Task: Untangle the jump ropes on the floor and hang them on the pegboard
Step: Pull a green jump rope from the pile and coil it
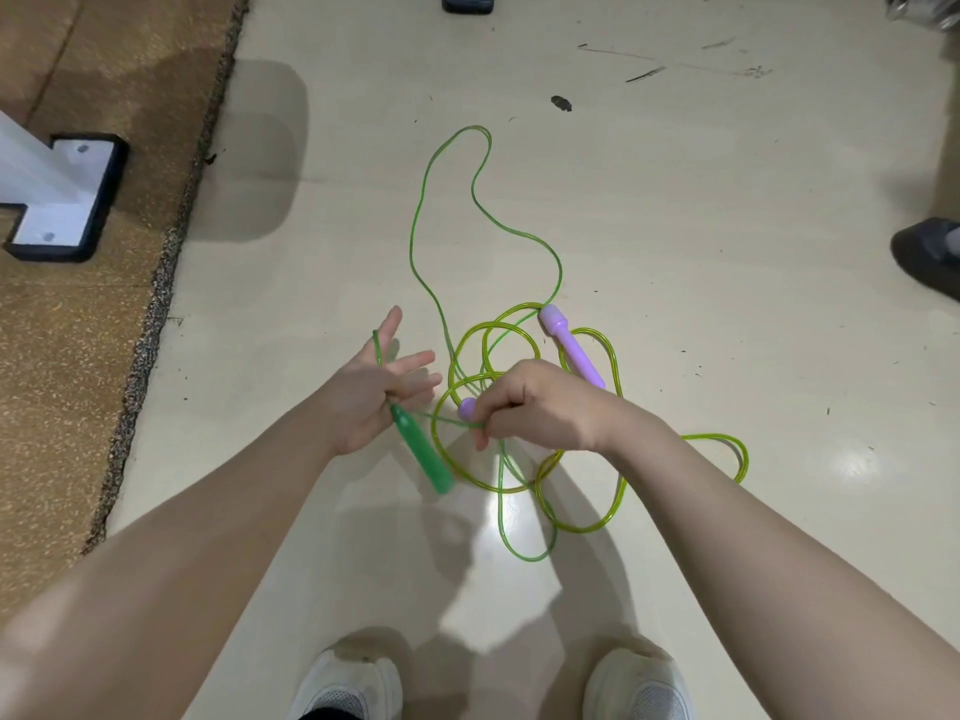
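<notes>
Two jump ropes lie tangled on the pale floor. A green rope (422, 200) loops far forward; its green handle (423, 452) hangs from my left hand (371, 392), whose fingers are spread, with the cord running over the thumb. A yellow-green rope (587, 527) coils under my hands. One purple handle (571, 348) lies on the floor, and the top of a second purple handle (466, 406) shows beside my right hand (535, 407). That hand pinches the green cord near the second handle. The pegboard is out of view.
A brown carpet (78, 330) borders the floor on the left, carrying a white post base with black trim (67, 200). Another person's dark shoe (930, 252) sits at the right edge. A dark object (467, 1) is at the top. My white shoes (348, 683) are below.
</notes>
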Action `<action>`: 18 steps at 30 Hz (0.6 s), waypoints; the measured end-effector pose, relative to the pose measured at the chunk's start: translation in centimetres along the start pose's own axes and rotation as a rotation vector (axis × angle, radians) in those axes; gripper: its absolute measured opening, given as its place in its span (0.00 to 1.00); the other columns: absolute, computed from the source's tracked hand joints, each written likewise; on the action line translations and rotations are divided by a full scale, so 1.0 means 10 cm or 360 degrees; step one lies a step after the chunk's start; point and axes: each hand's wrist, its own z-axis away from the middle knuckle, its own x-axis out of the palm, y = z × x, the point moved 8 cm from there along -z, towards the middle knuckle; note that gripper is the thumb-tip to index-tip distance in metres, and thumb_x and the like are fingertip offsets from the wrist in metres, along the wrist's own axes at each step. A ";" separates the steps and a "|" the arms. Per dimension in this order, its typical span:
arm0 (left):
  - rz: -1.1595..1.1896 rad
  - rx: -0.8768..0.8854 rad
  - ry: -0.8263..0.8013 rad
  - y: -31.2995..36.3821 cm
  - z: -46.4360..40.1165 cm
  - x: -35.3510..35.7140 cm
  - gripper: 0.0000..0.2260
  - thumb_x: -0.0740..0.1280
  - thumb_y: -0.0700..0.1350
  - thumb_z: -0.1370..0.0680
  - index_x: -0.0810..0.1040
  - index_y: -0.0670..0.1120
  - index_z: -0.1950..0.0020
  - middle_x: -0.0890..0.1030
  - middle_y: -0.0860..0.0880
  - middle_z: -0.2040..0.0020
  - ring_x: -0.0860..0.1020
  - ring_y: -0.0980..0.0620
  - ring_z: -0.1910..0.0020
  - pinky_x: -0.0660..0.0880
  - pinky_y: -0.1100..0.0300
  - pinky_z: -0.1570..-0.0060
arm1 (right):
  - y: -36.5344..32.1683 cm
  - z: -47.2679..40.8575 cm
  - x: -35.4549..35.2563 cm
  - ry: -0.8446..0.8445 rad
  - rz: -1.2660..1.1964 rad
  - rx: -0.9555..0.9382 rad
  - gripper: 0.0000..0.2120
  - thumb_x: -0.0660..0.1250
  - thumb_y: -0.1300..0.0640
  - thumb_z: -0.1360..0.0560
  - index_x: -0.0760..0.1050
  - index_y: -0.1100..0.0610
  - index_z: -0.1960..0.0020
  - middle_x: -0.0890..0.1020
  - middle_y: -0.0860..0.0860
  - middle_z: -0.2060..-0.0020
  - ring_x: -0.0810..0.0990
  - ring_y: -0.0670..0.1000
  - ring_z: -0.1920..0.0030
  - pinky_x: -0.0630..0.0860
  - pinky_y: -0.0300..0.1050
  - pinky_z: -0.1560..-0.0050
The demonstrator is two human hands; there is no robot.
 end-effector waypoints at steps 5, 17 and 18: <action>-0.0267 -0.0152 -0.0286 -0.06 0.12 0.39 0.26 0.56 0.34 0.20 0.62 0.60 0.30 0.84 0.52 0.50 0.83 0.47 0.67 0.79 0.53 0.55 | -0.02 -0.03 -0.20 0.0406 -0.0638 -0.0079 0.08 0.61 0.63 0.23 0.77 0.60 0.58 0.74 0.44 0.74 0.71 0.39 0.74 0.66 0.29 0.68; -0.0027 -0.0488 -0.1263 -0.01 0.52 1.02 0.21 0.68 0.56 0.29 0.74 0.53 0.37 0.81 0.46 0.61 0.62 0.64 0.86 0.56 0.73 0.85 | 0.84 -0.10 0.10 0.0540 -0.0783 0.0373 0.10 0.66 0.49 0.30 0.77 0.55 0.65 0.76 0.57 0.72 0.69 0.47 0.74 0.64 0.38 0.74; 0.0015 -0.0358 -0.1104 0.07 0.43 1.01 0.18 0.64 0.52 0.26 0.73 0.55 0.36 0.82 0.45 0.57 0.63 0.63 0.85 0.55 0.73 0.84 | 0.79 -0.11 0.22 0.0393 -0.0689 0.0395 0.12 0.64 0.50 0.26 0.77 0.55 0.64 0.77 0.56 0.72 0.69 0.46 0.77 0.64 0.37 0.75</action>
